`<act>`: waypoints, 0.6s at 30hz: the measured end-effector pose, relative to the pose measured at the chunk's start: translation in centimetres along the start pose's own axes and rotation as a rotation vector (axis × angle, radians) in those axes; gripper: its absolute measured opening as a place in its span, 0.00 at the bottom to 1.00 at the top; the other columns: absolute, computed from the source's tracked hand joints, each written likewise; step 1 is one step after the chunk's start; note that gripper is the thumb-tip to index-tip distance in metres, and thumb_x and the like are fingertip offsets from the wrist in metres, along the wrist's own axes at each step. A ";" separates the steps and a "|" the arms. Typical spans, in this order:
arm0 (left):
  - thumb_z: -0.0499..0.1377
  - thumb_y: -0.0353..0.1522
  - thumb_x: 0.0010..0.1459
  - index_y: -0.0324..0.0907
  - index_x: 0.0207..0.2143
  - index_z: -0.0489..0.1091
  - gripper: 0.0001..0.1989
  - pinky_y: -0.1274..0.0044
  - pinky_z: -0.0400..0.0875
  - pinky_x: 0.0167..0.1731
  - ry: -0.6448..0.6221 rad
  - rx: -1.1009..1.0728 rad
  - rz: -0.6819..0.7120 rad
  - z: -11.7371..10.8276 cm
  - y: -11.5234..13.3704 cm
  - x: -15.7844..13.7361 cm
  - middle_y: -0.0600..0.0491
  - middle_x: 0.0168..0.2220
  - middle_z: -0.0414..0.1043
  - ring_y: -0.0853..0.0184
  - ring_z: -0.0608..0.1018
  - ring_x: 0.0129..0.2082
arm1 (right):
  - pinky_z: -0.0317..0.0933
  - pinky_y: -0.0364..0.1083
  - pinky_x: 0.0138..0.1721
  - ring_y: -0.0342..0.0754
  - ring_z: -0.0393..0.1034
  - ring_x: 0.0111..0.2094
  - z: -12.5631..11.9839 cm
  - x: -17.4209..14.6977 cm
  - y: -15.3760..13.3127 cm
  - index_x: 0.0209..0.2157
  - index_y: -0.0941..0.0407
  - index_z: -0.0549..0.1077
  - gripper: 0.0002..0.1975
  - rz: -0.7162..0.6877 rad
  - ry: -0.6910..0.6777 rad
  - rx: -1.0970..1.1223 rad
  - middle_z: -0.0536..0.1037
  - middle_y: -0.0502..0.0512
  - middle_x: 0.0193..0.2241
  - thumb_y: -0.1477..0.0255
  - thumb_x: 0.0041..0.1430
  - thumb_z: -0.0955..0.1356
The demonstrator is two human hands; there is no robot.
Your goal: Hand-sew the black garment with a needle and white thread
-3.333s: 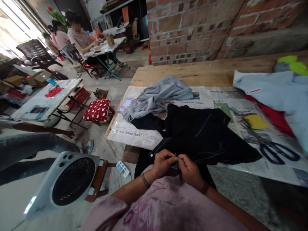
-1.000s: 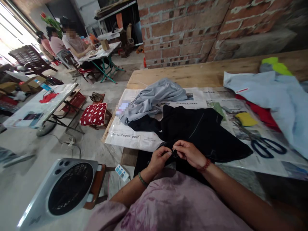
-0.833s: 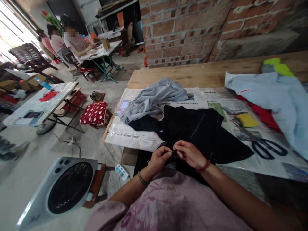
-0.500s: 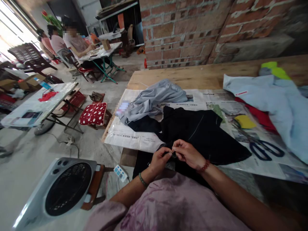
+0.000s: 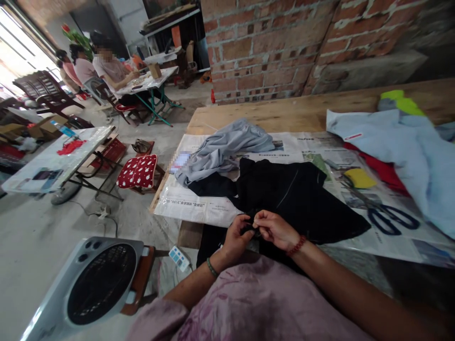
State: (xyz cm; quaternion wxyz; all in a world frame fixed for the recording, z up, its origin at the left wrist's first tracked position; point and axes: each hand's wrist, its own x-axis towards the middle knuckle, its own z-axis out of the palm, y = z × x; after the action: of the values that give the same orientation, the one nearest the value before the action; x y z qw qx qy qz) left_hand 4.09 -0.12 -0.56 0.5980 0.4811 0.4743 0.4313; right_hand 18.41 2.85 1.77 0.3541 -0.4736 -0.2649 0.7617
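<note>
A black garment (image 5: pixel 277 189) lies spread over the newspaper at the table's front edge, part of it hanging down toward my lap. My left hand (image 5: pixel 238 239) grips a bunched bit of this black cloth, thumb and forefinger slightly apart around it. Close against it, my right hand (image 5: pixel 273 229) has its thumb and forefinger pinched together at the same spot. Whatever is in that pinch is too small to make out. Behind the black garment is a crumpled grey garment (image 5: pixel 238 144).
Scissors (image 5: pixel 382 215) with dark blue handles and a yellow piece (image 5: pixel 359 178) lie to the right, near a light blue garment (image 5: pixel 401 137). A box fan (image 5: pixel 101 279) and power strip (image 5: pixel 179 258) are at lower left. Beyond stands a red stool (image 5: pixel 137 171); people sit at a far table (image 5: pixel 165 73).
My left thumb and forefinger have spread a little apart, and the left hand has turned slightly. The right hand stays pinched beside it. The view has shifted slightly.
</note>
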 end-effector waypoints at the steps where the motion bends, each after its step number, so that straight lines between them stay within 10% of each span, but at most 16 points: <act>1: 0.58 0.26 0.48 0.42 0.44 0.62 0.19 0.77 0.64 0.36 -0.005 0.007 0.002 0.0 0.0 0.0 0.54 0.33 0.68 0.70 0.71 0.34 | 0.40 0.34 0.09 0.32 0.52 0.09 0.0 0.1 0.0 0.24 0.58 0.62 0.14 -0.009 0.011 0.001 0.71 0.45 0.18 0.70 0.35 0.70; 18: 0.59 0.26 0.45 0.42 0.44 0.61 0.21 0.79 0.62 0.31 -0.100 -0.125 -0.126 -0.9 1.5 -1.0 0.56 0.30 0.67 0.72 0.69 0.29 | 0.49 0.36 0.16 0.38 0.63 0.22 -1.0 0.0 -1.7 0.26 0.58 0.66 0.12 -0.227 0.136 -0.241 0.71 0.49 0.21 0.67 0.41 0.70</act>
State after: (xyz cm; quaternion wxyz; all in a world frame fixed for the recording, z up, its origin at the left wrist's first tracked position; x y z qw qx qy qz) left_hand 2.96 -0.66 0.98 0.6756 0.4330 0.4456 0.3969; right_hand 19.79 3.90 2.61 0.3954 -0.5303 -0.3814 0.6457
